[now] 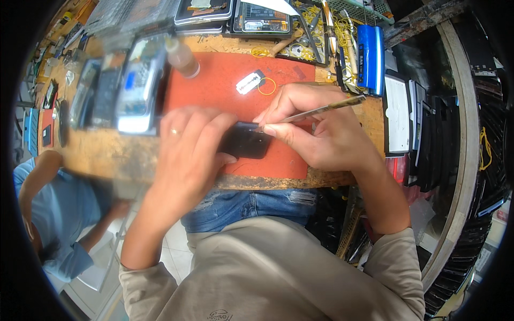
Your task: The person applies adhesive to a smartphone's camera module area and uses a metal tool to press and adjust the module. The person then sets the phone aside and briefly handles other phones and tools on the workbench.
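Note:
My left hand (193,144) is closed around the left end of a dark smartphone (243,143), holding it over the orange mat (214,69). In a pinch grip, my right hand (321,125) holds a slim metal tool (326,108); its tip meets the phone's upper right edge. Whether it is tweezers or a blade, I cannot tell. Beyond my hands, a razor blade (248,84) and a yellow rubber band (273,81) lie on the mat. The phone's left part is hidden by my left fingers.
A clear bottle (182,58) stands at the mat's upper left, beside trays of phone parts (140,91). At the back are a disassembled phone (262,24) and a bin of yellow rubber bands (305,43). A blue case (370,59) sits right. Another person (59,187) sits at left.

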Motion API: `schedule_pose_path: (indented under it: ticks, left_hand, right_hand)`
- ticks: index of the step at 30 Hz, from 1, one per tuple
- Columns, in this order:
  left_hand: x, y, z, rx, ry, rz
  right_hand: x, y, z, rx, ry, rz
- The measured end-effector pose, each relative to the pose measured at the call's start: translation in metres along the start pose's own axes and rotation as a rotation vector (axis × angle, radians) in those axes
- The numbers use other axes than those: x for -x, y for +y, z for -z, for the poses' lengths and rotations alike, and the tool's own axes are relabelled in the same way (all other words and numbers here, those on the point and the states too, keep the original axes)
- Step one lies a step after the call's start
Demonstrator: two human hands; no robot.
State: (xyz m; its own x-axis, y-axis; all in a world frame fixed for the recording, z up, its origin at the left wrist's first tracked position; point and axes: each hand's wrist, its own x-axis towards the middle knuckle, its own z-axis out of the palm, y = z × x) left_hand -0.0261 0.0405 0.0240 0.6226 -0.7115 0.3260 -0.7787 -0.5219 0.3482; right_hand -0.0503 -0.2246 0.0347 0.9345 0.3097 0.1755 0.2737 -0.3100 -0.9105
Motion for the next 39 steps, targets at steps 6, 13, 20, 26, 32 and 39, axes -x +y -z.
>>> schedule_pose_path:
  ticks: [6,13,20,26,32,39]
  left_hand:
    - [0.005,0.000,-0.005,-0.009,0.036,-0.006]
    - [0.006,0.000,-0.005,0.010,0.045,-0.004]
    - [0.000,-0.009,0.011,0.005,0.130,0.090]
    - [-0.037,-0.054,0.011,0.162,0.390,0.544]
    - [-0.068,-0.082,0.003,0.133,0.271,0.433]
    - [-0.067,-0.086,0.010,0.284,0.123,0.520]
  right_hand:
    - [0.000,-0.001,-0.004,0.060,0.027,0.082]
    - [-0.002,-0.004,-0.002,0.103,0.008,0.119]
    - [0.002,-0.007,-0.005,0.068,0.008,0.098]
    - [0.005,-0.010,-0.005,0.080,-0.021,0.157]
    - [0.006,-0.013,-0.008,0.047,-0.015,0.118]
    - [0.007,-0.012,-0.008,0.054,-0.015,0.118]
